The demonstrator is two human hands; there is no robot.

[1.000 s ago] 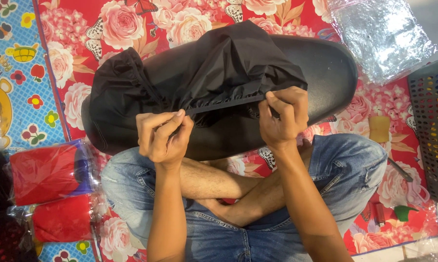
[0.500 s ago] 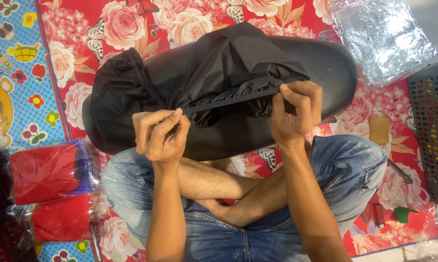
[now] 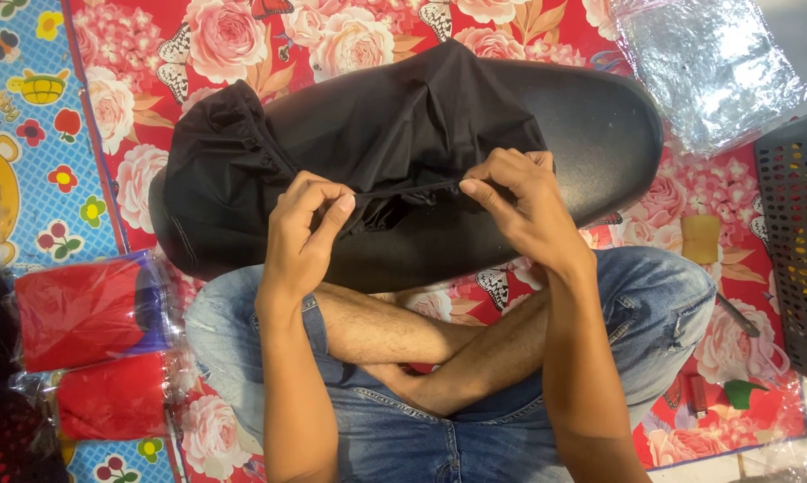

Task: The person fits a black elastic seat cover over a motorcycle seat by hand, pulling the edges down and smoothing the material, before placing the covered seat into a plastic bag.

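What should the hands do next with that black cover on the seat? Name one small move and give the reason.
Probably draw the pinched hem down over the near edge of the black seat. The left hand and right hand hold the hem of the black fabric cover stretched taut between them. The cover is bunched over the seat's left end, while the right end lies bare.

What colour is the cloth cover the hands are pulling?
Plain black. The cloth cover is stretched over a black seat-shaped form, seen clearest in the head view.
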